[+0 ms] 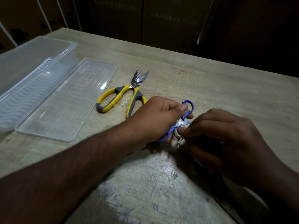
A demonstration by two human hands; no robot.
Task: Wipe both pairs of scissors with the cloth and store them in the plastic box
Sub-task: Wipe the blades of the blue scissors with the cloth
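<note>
My left hand (pixel 159 118) grips the blue-handled scissors (pixel 188 109) by their handles, just above the table. The blades point toward my right hand (pixel 226 135), which pinches a grey cloth (pixel 177 139) around them; most of the blades and cloth are hidden under my fingers. The yellow-and-grey scissors (pixel 127 96) lie on the table a little beyond my left hand, blades slightly apart and pointing away. The clear plastic box (pixel 32 68) stands open at the far left.
The box's clear lid (pixel 68 101) lies flat on the wooden table (pixel 210 81) beside the box. A worn, whitish patch of tabletop (pixel 153 183) lies near me. The table's far edge runs diagonally across the back, with dark cabinets behind.
</note>
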